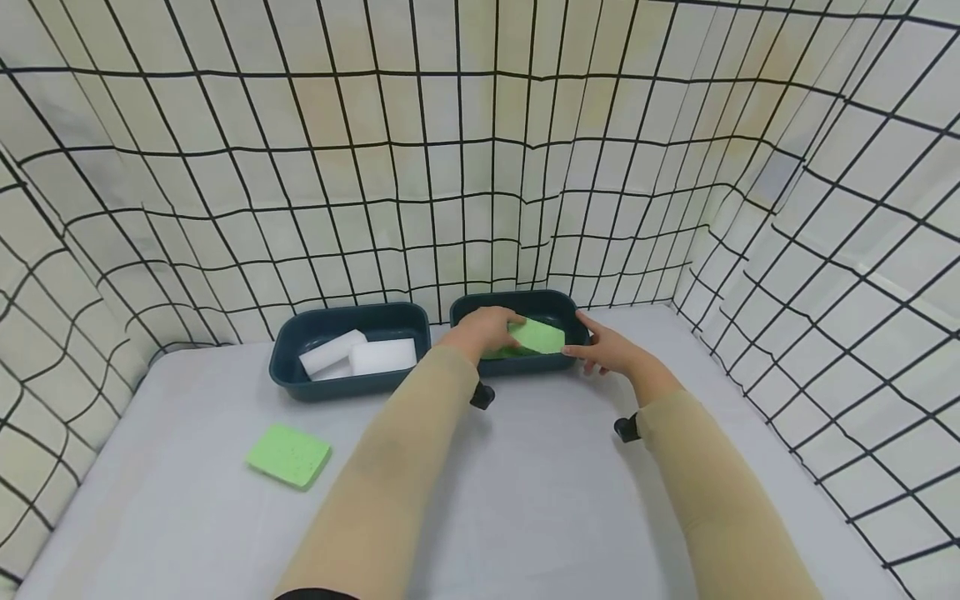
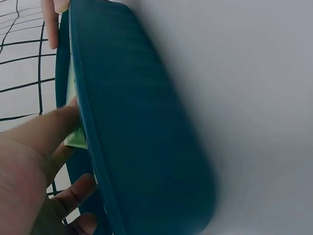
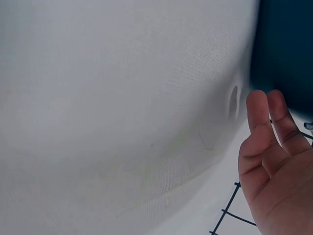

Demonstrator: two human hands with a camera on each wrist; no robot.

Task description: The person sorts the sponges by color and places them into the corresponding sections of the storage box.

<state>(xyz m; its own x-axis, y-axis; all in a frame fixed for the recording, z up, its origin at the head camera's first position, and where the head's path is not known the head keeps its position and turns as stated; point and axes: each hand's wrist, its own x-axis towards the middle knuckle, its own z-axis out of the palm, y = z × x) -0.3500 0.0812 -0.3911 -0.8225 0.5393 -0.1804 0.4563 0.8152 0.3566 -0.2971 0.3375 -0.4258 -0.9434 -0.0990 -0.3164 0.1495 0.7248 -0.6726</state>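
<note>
The work in hand looks like sorting sponges by colour into two dark tubs, and it reads as roughly half done. The left hand point(image 1: 486, 327) reaches over the near rim of the right tub point(image 1: 517, 368) with its fingers curled around a green sponge point(image 1: 537, 337), which sits inside that tub and looks about to be let go; the left wrist view shows the thumb and fingers closing on the sponge's edge just behind the tub wall. The right hand point(image 1: 609, 348) rests at the tub's right-hand corner, fingers straight and relaxed, touching the rim and holding nothing. To the left of this tub, just beside it, the left tub point(image 1: 283, 375) already holds the white sponges point(image 1: 358, 356), so that colour seems finished. What is left, as I judge it, is the second green sponge point(image 1: 288, 454), lying flat on the table point(image 1: 540, 492) well to the left of the right tub and nearer the person, with no hand on it
</note>
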